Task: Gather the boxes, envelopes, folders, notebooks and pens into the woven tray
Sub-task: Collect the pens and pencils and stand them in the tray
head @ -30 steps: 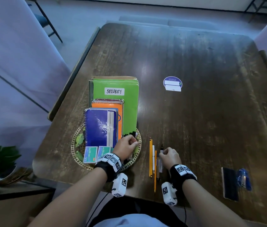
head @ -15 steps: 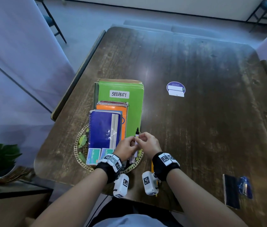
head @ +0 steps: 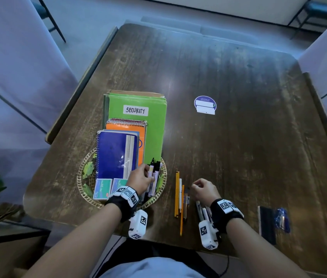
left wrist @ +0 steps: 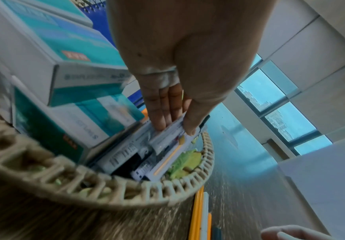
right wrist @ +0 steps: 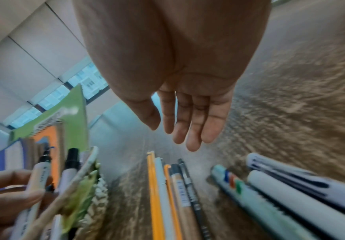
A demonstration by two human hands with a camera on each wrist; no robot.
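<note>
The left hand (head: 141,180) held white markers (head: 153,177) over the right side of the round woven tray (head: 82,178), which carried a blue spiral notebook (head: 114,154), an orange notebook (head: 127,127), green folders (head: 154,125) labelled SECURITY and two teal boxes (head: 103,188). The right hand (head: 204,190), loosely curled and holding nothing, hovered beside pencils and pens (head: 179,199) lying on the wooden table (head: 238,147).

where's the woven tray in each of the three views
Head: the woven tray sits near the table's near-left edge, under the notebooks, with the left hand over its right side.
Left wrist: its rim curves across the lower half.
Right wrist: only its right edge shows, lower left.
Shared landmark: the yellow pencils lying just right of the tray.
</note>
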